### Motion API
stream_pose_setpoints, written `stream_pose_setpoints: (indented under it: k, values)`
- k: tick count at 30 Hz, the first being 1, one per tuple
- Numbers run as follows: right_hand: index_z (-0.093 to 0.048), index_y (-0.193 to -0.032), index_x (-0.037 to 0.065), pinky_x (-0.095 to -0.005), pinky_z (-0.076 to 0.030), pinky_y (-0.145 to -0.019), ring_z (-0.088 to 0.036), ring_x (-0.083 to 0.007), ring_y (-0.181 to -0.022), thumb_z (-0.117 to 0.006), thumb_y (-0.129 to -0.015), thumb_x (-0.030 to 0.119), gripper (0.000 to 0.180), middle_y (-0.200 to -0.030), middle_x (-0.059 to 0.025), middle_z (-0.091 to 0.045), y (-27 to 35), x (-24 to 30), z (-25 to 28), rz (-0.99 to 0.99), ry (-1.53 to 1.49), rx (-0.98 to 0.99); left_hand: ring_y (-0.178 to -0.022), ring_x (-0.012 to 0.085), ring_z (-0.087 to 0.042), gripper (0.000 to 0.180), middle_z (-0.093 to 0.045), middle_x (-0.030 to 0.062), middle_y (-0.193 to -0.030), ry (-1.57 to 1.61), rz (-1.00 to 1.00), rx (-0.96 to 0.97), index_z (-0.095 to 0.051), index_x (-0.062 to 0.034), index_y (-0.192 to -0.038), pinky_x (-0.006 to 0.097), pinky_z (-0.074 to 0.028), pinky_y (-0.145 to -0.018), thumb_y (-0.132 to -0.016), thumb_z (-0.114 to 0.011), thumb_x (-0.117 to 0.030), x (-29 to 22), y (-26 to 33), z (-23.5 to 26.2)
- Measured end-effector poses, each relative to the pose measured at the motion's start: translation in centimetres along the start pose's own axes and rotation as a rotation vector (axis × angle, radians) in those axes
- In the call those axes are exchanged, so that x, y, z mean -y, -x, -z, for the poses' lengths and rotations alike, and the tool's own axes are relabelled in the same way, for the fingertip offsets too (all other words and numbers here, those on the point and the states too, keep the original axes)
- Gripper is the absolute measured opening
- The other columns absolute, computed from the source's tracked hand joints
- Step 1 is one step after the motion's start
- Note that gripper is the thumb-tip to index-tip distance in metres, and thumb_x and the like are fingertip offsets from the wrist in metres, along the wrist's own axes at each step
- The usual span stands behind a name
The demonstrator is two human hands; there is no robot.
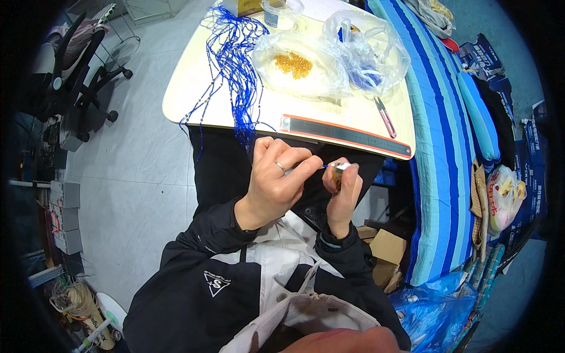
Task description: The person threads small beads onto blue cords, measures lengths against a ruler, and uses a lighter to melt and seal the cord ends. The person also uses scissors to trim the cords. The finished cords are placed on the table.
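Above my lap, just off the table's near edge, my left hand (276, 176) is closed in a pinch, with a ring on one finger. A short bit of blue cord (325, 166) shows between its fingertips and my right hand (344, 194). That right hand is closed around a small dark and amber object (338, 169), mostly covered by the fingers and too small to name. A bundle of blue cords (235, 70) strung with small beads drapes over the table's edge near my left hand. Gold beads (293, 65) lie in a clear plastic bag (268, 62).
On the pale table (194, 76) lie a black ruler (347, 135) with orange edges and thread snips (385, 116). A clear bag (388, 50) with blue thread and a plastic tub (281, 15) stand farther back. A blue striped bed (438, 147) borders the right side; an office chair (88, 88) stands left.
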State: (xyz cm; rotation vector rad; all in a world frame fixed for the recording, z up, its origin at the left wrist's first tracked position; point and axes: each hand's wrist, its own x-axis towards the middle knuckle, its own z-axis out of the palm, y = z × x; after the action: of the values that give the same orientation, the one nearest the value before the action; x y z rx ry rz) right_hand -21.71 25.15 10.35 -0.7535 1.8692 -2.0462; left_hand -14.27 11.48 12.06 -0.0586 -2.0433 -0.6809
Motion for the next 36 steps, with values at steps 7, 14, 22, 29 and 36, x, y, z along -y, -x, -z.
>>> stream_pose_setpoints:
  k: [7, 14, 22, 29, 36]
  values:
    - [-0.061, -0.09, 0.002, -0.0193, -0.035, -0.057, -0.044, -0.0044, -0.066, -0.06, -0.095, 0.017, 0.016, -0.078, 0.0012, -0.055, 0.2, 0.4, -0.6, 0.042, -0.068, -0.021, -0.067, 0.02, -0.049, 0.039, -0.06, 0.0018, -0.083, 0.003, -0.002, -0.002, -0.068, -0.0088, -0.089, 0.035, -0.033, -0.069, -0.054, -0.067, 0.008, -0.1, 0.0, -0.1]
    - [-0.059, -0.083, -0.001, -0.0202, -0.036, -0.056, -0.045, -0.005, -0.063, -0.059, -0.095, 0.017, 0.022, -0.073, -0.0005, -0.056, 0.4, 0.6, -1.0, 0.081, -0.002, -0.098, -0.071, 0.0213, -0.052, 0.028, -0.058, 0.0032, -0.081, 0.104, 0.03, 0.051, -0.066, -0.0062, -0.09, 0.035, -0.036, -0.073, -0.063, -0.065, 0.004, 0.2, 0.3, -0.4]
    - [-0.054, -0.118, -0.004, -0.0437, -0.046, -0.082, -0.057, -0.0385, -0.099, -0.056, -0.095, 0.019, 0.033, -0.112, -0.0243, -0.059, -6.7, -1.7, 3.2, 0.175, 1.06, -0.238, -0.059, 0.0186, -0.052, 0.019, -0.056, 0.0081, -0.073, 0.324, 0.215, -0.061, -0.067, -0.0018, -0.085, 0.028, -0.038, -0.051, -0.069, -0.069, 0.01, -0.3, 0.2, -0.8]
    - [-0.062, -0.104, -0.004, -0.0342, -0.047, -0.075, -0.06, -0.027, -0.082, -0.058, -0.093, 0.014, 0.021, -0.099, -0.0145, -0.064, -4.7, -0.8, 2.1, 0.321, 0.778, -0.218, -0.047, 0.0169, -0.05, 0.029, -0.042, 0.0036, -0.062, 0.21, 0.169, -0.04, -0.071, -0.0091, -0.085, 0.029, -0.038, -0.042, -0.06, -0.071, 0.006, -0.8, 1.5, 0.9]
    - [-0.052, -0.122, -0.003, -0.031, -0.051, -0.087, -0.063, -0.0197, -0.098, -0.039, -0.102, 0.043, 0.052, -0.106, -0.0152, -0.064, -1.1, -2.5, -3.4, -0.714, -0.34, 0.509, -0.048, 0.0121, -0.047, 0.032, -0.04, -0.0013, -0.062, 0.398, -0.126, 0.141, -0.073, -0.0129, -0.086, 0.027, -0.034, -0.041, -0.055, -0.066, -0.004, -0.7, 3.8, 1.1]
